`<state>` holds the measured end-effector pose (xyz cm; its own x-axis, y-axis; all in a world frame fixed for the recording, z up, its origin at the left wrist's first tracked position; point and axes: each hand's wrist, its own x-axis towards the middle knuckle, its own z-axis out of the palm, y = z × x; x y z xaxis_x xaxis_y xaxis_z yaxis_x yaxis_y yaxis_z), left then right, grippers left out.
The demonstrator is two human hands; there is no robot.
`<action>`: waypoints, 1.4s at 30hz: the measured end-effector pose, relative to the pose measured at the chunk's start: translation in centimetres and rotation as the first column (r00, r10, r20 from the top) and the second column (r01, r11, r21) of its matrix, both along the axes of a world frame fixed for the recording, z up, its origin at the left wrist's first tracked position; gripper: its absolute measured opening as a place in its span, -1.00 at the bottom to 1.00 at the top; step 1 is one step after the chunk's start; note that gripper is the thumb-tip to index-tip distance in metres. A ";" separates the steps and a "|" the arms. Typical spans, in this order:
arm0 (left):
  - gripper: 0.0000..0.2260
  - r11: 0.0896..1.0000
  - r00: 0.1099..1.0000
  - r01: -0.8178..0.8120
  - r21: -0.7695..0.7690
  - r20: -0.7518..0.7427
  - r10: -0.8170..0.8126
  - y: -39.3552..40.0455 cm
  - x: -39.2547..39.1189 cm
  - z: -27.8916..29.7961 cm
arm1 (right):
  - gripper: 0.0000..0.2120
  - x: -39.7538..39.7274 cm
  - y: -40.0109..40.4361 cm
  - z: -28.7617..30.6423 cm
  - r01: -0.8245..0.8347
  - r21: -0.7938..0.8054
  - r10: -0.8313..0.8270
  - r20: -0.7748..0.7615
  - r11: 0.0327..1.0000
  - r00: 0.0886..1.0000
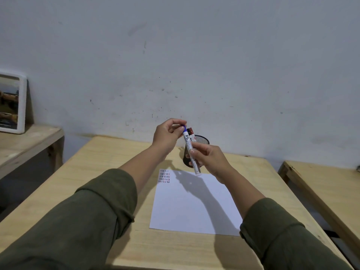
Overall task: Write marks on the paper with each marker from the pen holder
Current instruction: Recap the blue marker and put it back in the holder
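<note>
A white marker with a blue cap [188, 145] is held up above the table, tilted, cap end up. My right hand [209, 159] grips its white barrel near the middle. My left hand [168, 134] pinches the blue cap at the top. Behind the hands stands a black mesh pen holder [202, 140] with two more markers [191, 133] in it, one with a dark red cap. A white sheet of paper [194, 203] lies on the wooden table [101, 164]; its top left corner carries rows of short black and red marks [164, 177].
A white-framed picture [12, 103] leans against the wall on a lower wooden shelf [25, 143] at the left. Another wooden table edge [319, 190] runs along the right. A grey wall rises behind the table.
</note>
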<state>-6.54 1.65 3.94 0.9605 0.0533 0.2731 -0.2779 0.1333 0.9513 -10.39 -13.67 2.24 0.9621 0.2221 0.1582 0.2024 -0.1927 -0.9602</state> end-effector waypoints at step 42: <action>-0.67 0.855 0.985 0.072 0.513 -0.172 0.020 -2.7 8.4 -6.1 | -0.92 13.6 -1.1 -0.4 0.192 -0.716 -0.123 0.149 0.672 0.981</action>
